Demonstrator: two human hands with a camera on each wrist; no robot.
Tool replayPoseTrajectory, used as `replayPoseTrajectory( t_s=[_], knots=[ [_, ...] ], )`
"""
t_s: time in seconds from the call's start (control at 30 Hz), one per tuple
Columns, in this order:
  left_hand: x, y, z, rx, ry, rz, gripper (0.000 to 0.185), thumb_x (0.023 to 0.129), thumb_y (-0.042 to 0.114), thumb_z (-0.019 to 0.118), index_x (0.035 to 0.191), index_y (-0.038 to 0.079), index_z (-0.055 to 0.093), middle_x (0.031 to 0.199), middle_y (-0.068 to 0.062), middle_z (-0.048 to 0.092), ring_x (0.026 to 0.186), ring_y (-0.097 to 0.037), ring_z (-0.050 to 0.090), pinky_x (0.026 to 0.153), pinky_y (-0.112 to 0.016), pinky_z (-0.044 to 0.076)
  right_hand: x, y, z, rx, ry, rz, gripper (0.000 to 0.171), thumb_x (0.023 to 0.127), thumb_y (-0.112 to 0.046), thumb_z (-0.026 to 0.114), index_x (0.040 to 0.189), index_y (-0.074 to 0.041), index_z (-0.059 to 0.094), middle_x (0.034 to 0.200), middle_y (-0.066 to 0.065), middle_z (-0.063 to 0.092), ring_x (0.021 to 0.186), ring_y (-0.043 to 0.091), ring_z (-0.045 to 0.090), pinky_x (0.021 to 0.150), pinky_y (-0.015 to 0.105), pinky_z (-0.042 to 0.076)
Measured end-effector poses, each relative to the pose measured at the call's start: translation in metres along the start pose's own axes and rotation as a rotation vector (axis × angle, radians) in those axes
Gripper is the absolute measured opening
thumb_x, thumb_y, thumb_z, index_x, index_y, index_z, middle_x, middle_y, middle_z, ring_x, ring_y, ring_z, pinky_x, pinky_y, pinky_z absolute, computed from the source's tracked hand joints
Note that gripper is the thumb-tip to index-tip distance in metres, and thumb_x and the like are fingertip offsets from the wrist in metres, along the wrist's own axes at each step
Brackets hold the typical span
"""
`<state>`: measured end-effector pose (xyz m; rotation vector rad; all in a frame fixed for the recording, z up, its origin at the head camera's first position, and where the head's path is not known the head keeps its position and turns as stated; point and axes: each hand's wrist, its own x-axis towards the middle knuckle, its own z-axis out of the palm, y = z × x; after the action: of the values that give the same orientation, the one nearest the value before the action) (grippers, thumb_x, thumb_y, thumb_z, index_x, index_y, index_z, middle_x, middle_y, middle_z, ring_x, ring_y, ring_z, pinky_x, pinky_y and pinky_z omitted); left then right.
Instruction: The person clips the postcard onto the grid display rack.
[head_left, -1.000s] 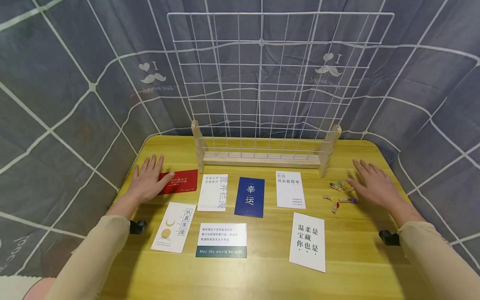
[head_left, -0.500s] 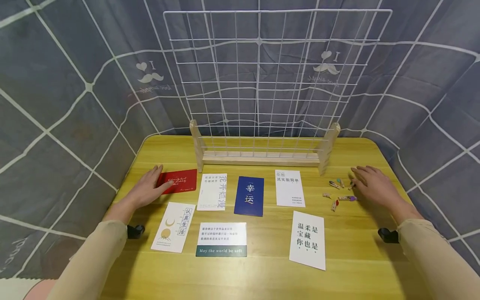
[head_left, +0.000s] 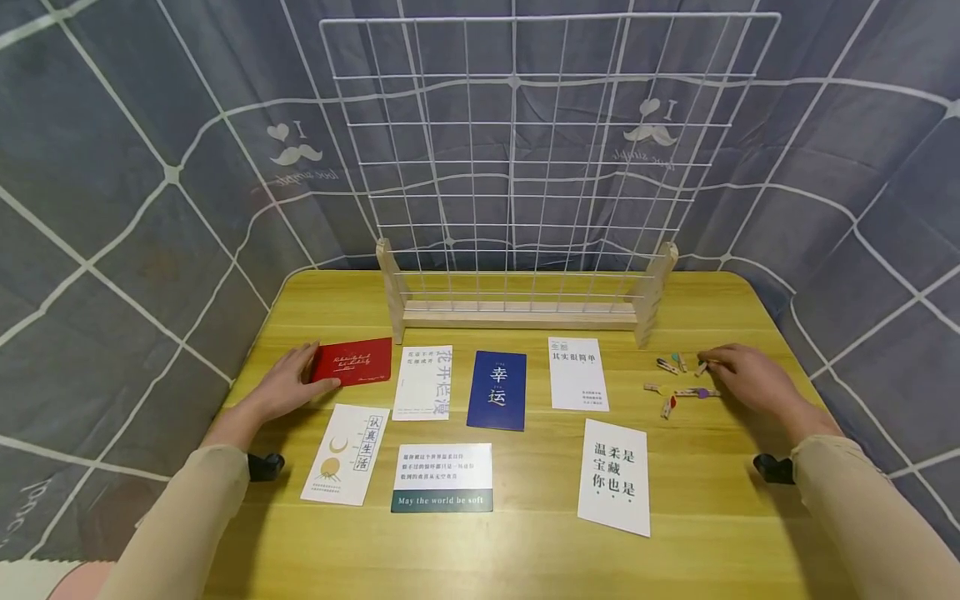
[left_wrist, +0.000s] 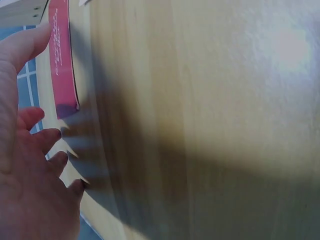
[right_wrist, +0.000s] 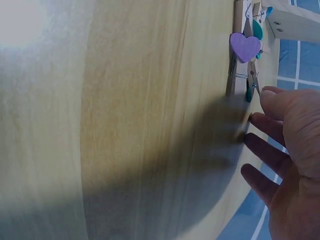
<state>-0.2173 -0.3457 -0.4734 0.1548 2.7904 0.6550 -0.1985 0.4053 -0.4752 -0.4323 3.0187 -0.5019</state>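
Observation:
My left hand [head_left: 288, 383] is at the left end of a red card [head_left: 352, 362], its fingers bent by the card's short edge. In the left wrist view the thumb [left_wrist: 30, 45] overlaps the card, and the other fingers stand apart over the table. My right hand [head_left: 750, 379] has its thumb and index finger together on the end of a small wooden clothespin [right_wrist: 254, 77], while the remaining fingers are spread. Beside it lie several mini clothespins, one bearing a purple heart [right_wrist: 245, 47], another a red decoration [head_left: 670, 403].
A white wire grid [head_left: 513, 125] stands upright in a wooden base [head_left: 517, 317] at the back. Between the hands lie a blue card [head_left: 497, 417] and several white ones, among them a green-striped card [head_left: 442, 458]. Grey curtain [head_left: 112, 333] surrounds the table [head_left: 525, 558].
Both hands have drawn back slightly and their straight fingers have bent, the left at the red card's end, the right down onto a clothespin. The view has shifted a little.

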Motion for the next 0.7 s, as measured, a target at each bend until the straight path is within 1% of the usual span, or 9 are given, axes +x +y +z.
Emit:
replayPoseTrajectory(
  t_s=[0.2,0.4,0.53,0.7],
  knots=[
    [0.0029,-0.0078,-0.0004,-0.016,-0.013,-0.012,0.106,0.092,0.058,0.067,0.162,-0.001,0.013,0.163,-0.035,0.011,0.148,-0.057,0.004,0.113,-0.075,0.008,0.0009,0.0020,0.0012,0.030,-0.015,0.022,0.034,0.108,-0.010,0.051,0.135,0.007,0.061,0.133,0.033,0.058,0.123,0.056,0.049,0.101,0.071,0.037],
    [0.0029,-0.0072,-0.0045,0.010,-0.018,-0.018,0.106,0.091,0.059,0.067,0.162,-0.002,0.015,0.163,-0.035,0.010,0.147,-0.059,0.005,0.114,-0.074,0.005,0.0017,0.0029,0.0013,0.033,-0.021,0.033,0.036,0.108,-0.015,0.052,0.135,0.007,0.062,0.134,0.034,0.055,0.124,0.057,0.047,0.101,0.072,0.036],
    [0.0032,-0.0064,-0.0065,0.022,-0.007,-0.032,0.107,0.091,0.061,0.066,0.162,-0.001,0.015,0.163,-0.034,0.008,0.144,-0.062,0.004,0.113,-0.074,0.004,0.0014,0.0037,0.0032,0.032,0.005,0.035,0.036,0.108,-0.016,0.052,0.135,0.006,0.062,0.134,0.034,0.055,0.123,0.057,0.048,0.100,0.072,0.036],
    [0.0040,-0.0084,-0.0049,0.047,0.007,-0.046,0.109,0.088,0.063,0.067,0.162,0.000,0.018,0.164,-0.033,0.009,0.143,-0.062,0.005,0.113,-0.074,0.005,0.0018,0.0067,0.0092,0.020,0.043,0.009,0.035,0.108,-0.018,0.054,0.133,0.004,0.065,0.133,0.033,0.057,0.122,0.056,0.048,0.100,0.072,0.036]
  ],
)
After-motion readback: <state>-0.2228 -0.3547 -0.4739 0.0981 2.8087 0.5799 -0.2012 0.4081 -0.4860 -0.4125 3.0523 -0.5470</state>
